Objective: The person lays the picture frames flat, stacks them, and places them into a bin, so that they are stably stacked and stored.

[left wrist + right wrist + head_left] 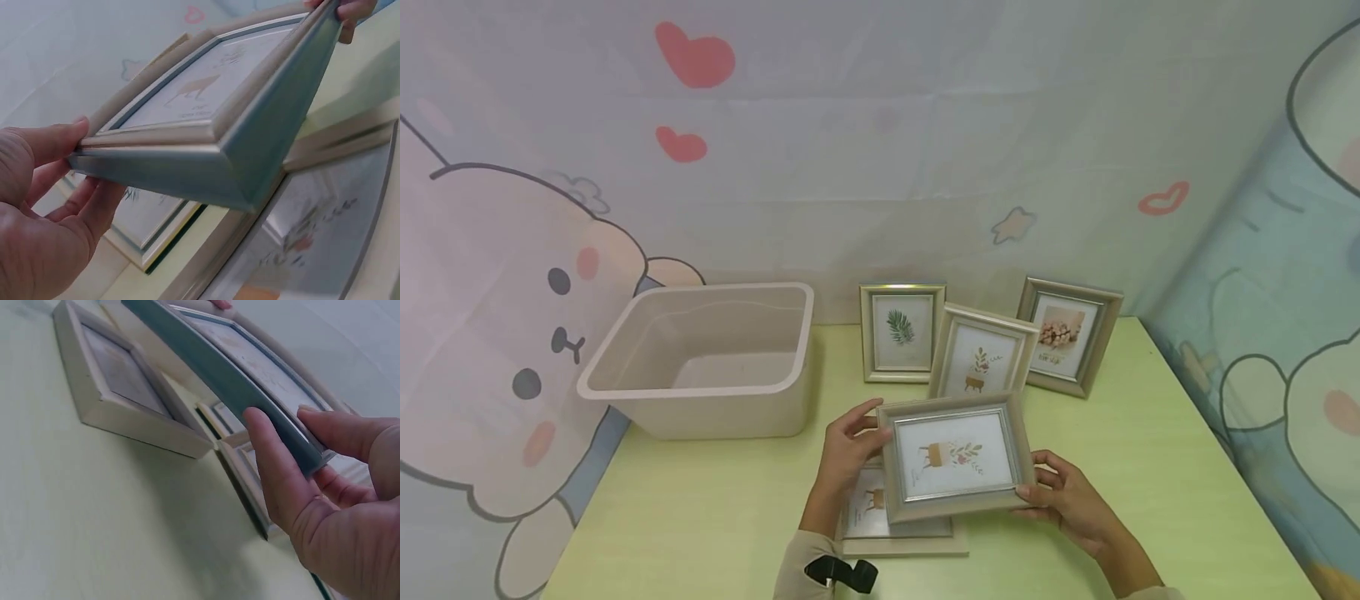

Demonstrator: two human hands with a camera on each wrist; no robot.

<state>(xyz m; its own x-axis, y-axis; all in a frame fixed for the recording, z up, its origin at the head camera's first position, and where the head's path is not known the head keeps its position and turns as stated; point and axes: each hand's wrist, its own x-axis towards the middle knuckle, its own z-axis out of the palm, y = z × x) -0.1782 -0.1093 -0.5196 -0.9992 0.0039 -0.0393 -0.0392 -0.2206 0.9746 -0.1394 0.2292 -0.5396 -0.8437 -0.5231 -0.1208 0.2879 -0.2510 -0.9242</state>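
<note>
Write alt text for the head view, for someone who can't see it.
A person's left hand and right hand hold a beige picture frame by opposite ends over another frame lying on a yellow-green table. Three more frames are farther back, with a beige bin to their left.

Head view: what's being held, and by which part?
One frame, by its two short ends: left hand at one, right hand at the other.

Your left hand (pixel 844 452) and right hand (pixel 1069 502) grip opposite ends of a silver-lined frame (pixel 957 457), partly hiding a second frame (pixel 891 535). Beyond: leaf-print frame (pixel 904 332), plant-print frame (pixel 981 354), blossom-print frame (pixel 1066 337). A beige bin (pixel 722 417) stands left on the table (pixel 700 517).
</note>
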